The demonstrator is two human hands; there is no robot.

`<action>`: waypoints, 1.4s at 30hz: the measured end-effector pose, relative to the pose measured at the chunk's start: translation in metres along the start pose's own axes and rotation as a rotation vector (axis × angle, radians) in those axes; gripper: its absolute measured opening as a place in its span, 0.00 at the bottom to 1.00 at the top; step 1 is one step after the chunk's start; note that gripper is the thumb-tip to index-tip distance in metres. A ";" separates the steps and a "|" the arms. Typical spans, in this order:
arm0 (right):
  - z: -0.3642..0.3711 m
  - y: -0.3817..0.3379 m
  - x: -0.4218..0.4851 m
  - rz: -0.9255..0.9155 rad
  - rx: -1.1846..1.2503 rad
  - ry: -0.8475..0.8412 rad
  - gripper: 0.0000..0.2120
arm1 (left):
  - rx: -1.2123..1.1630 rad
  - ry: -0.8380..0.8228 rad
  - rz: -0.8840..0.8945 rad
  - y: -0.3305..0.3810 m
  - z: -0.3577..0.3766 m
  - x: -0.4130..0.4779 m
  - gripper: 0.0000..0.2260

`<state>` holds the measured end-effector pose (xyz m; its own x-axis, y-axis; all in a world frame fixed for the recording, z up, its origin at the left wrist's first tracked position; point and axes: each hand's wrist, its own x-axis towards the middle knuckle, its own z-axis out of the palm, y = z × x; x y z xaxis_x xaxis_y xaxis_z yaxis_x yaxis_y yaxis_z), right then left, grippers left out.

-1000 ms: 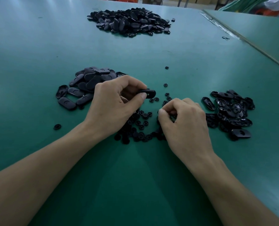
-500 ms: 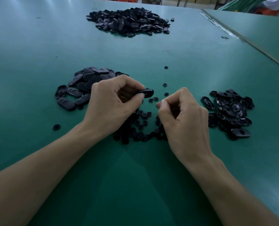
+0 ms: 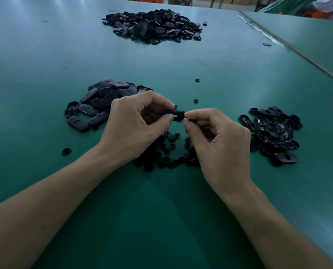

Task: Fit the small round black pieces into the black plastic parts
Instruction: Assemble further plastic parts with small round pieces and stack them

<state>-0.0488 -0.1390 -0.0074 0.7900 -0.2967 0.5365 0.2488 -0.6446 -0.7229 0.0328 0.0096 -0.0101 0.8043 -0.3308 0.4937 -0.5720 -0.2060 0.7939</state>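
One black part (image 3: 175, 114) runs crosswise, left hand (image 3: 136, 123) and right hand (image 3: 222, 140) pinching.

The black plastic part (image 3: 175, 114) in my fingers (image 3: 170, 119) has a smooth, dull sheen; the pile of parts (image 3: 274, 131) at right glints glossier. The green surface (image 3: 161, 210) looks smooth, matt, softly light-streaked.

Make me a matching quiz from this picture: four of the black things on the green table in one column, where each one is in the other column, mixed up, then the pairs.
Things
1. held part
2. small round pieces
3. big heap of parts
4. hollow-side-up parts

Places
A. far end of the table
B. beside the right hand, on its outer side
C. pinched between the left hand and right hand
D. scattered on the table beneath the hands

Pairs: 1-C, 2-D, 3-A, 4-B
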 end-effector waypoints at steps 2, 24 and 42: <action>0.000 0.001 0.000 -0.002 0.018 -0.003 0.05 | 0.013 0.000 0.003 0.000 0.000 0.000 0.07; 0.000 -0.001 0.000 -0.062 -0.009 0.015 0.08 | -0.082 -0.081 0.061 0.004 0.001 -0.002 0.08; 0.001 -0.002 0.001 0.119 0.157 -0.043 0.12 | -0.114 -0.109 0.034 0.008 0.000 -0.003 0.08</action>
<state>-0.0479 -0.1374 -0.0060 0.8413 -0.3323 0.4263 0.2335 -0.4878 -0.8411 0.0261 0.0085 -0.0053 0.7590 -0.4353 0.4842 -0.5715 -0.0889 0.8158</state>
